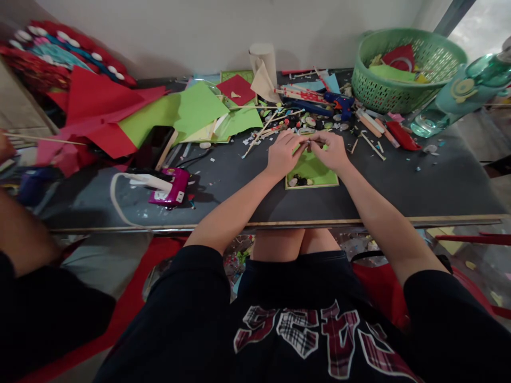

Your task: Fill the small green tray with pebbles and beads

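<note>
My left hand and my right hand meet fingertip to fingertip above a light green panel with a pale raised border. Both are closed in a pinch around something small and dark between them, too small to name. In the panel's near left corner lie several black and pale pebbles. Just beyond my fingers, more pebbles and scraps are scattered on the dark table.
A blue glue gun lies behind my right hand. A green basket and a bottle stand on the right. Coloured paper, a phone and a purple power socket are on the left, where another person's arm shows.
</note>
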`<state>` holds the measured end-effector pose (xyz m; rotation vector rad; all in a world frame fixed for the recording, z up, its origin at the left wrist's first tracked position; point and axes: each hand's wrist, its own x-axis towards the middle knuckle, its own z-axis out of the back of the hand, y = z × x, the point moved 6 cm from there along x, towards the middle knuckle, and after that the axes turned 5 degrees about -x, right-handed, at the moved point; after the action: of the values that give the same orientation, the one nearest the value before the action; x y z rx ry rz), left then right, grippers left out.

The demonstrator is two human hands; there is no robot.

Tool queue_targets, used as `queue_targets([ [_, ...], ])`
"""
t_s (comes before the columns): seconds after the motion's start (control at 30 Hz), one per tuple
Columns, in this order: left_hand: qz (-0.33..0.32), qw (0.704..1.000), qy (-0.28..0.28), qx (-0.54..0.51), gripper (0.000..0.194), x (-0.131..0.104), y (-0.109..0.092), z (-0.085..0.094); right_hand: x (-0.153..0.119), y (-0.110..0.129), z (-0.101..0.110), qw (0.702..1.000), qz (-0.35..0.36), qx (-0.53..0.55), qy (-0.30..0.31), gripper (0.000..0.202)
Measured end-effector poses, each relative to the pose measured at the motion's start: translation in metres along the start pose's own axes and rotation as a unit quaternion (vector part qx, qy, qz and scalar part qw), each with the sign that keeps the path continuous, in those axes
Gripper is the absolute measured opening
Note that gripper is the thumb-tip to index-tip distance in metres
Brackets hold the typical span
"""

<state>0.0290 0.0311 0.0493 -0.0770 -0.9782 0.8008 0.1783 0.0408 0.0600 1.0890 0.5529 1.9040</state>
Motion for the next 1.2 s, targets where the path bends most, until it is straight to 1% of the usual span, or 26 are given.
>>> queue_targets([
  [0.1, -0.018, 1.000, -0.003, 0.014, 0.038, -0.001, -0.005, 0.000, 0.000, -0.002, 0.000, 0.999, -0.006, -0.028, -0.022, 0.012],
  [0.2, -0.031, 0.999, 0.004, 0.024, 0.035, -0.003, -0.007, 0.000, 0.000, -0.002, 0.001, 0.996, -0.011, -0.082, -0.021, 0.004],
  [0.3, -0.066, 0.996, 0.028, 0.047, 0.036, -0.005, -0.012, -0.004, 0.000, 0.003, 0.002, 0.994, -0.008, -0.112, -0.007, 0.008],
  [0.37, -0.088, 0.993, 0.041, 0.060, 0.037, -0.005, -0.016, -0.006, -0.001, 0.008, 0.003, 0.995, 0.000, -0.105, 0.003, 0.010],
  [0.43, -0.100, 0.991, 0.038, 0.075, 0.038, -0.005, -0.020, -0.005, 0.000, 0.011, 0.004, 0.997, -0.001, -0.078, 0.014, 0.010],
  [0.5, -0.116, 0.989, 0.029, 0.088, 0.039, -0.005, -0.026, -0.002, 0.001, 0.009, 0.006, 0.999, -0.015, -0.045, 0.017, 0.010],
  [0.57, -0.132, 0.987, 0.031, 0.087, 0.039, -0.007, -0.031, 0.000, 0.004, 0.001, 0.013, 0.999, -0.036, -0.021, -0.010, 0.014],
  [0.63, -0.133, 0.988, 0.031, 0.069, 0.040, -0.008, -0.033, 0.002, 0.006, -0.014, 0.028, 0.995, -0.066, -0.029, -0.075, 0.020],
  [0.7, -0.100, 0.994, 0.012, 0.029, 0.043, -0.007, -0.027, 0.003, 0.004, -0.031, 0.050, 0.977, -0.106, -0.082, -0.166, 0.027],
  [0.73, -0.073, 0.997, 0.000, -0.001, 0.045, -0.006, -0.022, 0.004, 0.004, -0.039, 0.058, 0.968, -0.121, -0.118, -0.183, 0.027],
  [0.8, -0.006, 0.997, -0.014, -0.074, 0.052, -0.004, -0.008, 0.001, 0.001, -0.050, 0.070, 0.950, -0.148, -0.193, -0.194, 0.027],
  [0.87, 0.055, 0.988, -0.012, -0.146, 0.060, -0.003, 0.006, -0.005, -0.002, -0.056, 0.073, 0.935, -0.161, -0.256, -0.185, 0.029],
  [0.93, 0.100, 0.973, 0.002, -0.207, 0.065, -0.003, 0.018, -0.013, -0.003, -0.054, 0.069, 0.927, -0.147, -0.293, -0.180, 0.031],
  [0.97, 0.116, 0.966, 0.011, -0.232, 0.066, -0.003, 0.022, -0.016, -0.003, -0.050, 0.065, 0.929, -0.129, -0.298, -0.177, 0.032],
  [1.03, 0.140, 0.953, 0.031, -0.269, 0.064, -0.003, 0.029, -0.022, 0.002, -0.042, 0.053, 0.947, -0.078, -0.272, -0.151, 0.031],
  [1.1, 0.155, 0.942, 0.049, -0.292, 0.061, -0.003, 0.032, -0.026, 0.007, -0.034, 0.037, 0.970, -0.027, -0.221, -0.099, 0.029],
  [1.17, 0.163, 0.936, 0.059, -0.307, 0.060, -0.003, 0.034, -0.027, 0.010, -0.029, 0.024, 0.983, 0.003, -0.175, -0.054, 0.029],
  [1.2, 0.163, 0.934, 0.064, -0.312, 0.059, -0.003, 0.034, -0.028, 0.011, -0.027, 0.020, 0.986, 0.009, -0.160, -0.042, 0.030],
])
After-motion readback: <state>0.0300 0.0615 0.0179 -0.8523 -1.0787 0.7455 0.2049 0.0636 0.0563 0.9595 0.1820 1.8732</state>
